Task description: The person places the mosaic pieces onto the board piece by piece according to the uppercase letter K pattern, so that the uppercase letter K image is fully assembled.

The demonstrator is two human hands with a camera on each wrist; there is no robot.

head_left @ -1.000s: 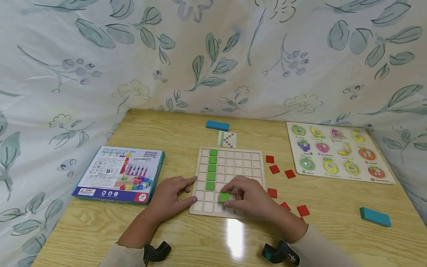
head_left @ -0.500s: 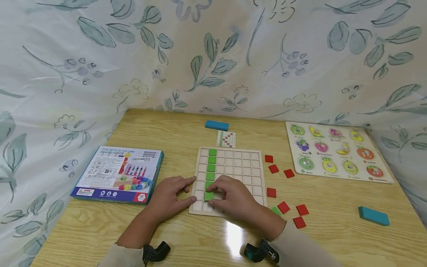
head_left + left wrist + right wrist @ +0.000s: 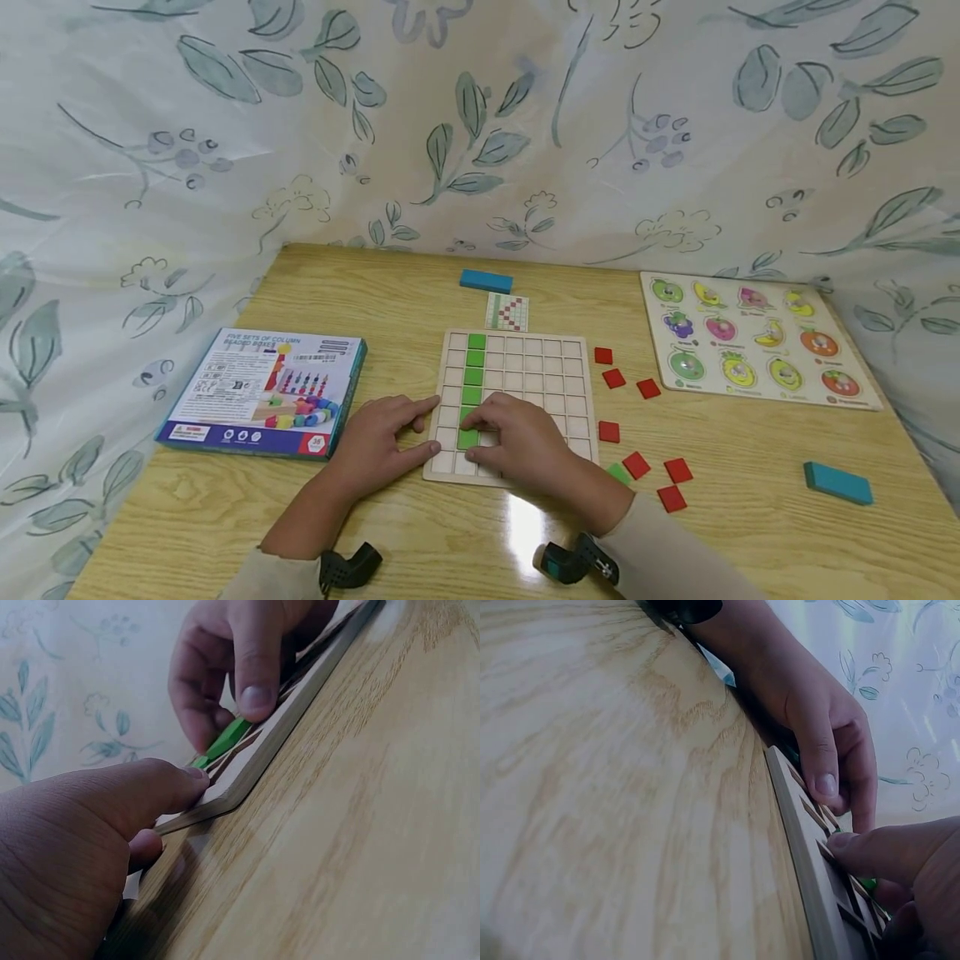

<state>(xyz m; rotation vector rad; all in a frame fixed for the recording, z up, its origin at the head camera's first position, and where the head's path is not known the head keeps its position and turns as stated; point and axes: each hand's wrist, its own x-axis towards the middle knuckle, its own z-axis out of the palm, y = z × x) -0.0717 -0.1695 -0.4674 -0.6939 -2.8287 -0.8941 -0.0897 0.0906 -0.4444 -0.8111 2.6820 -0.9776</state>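
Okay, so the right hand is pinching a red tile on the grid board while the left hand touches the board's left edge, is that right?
Not quite: the tile is green, not red, as the head view shows. The right hand is pinching a green tile on the grid board while the left hand touches the board's left edge.

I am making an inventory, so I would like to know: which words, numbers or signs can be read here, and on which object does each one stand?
"FIVE SETS OF COLUMN BEADED BOXES": title on the box.
"36": red corner of the same box.
Too small or blurred to read: the remaining print on the box, and the captions on the fruit board.
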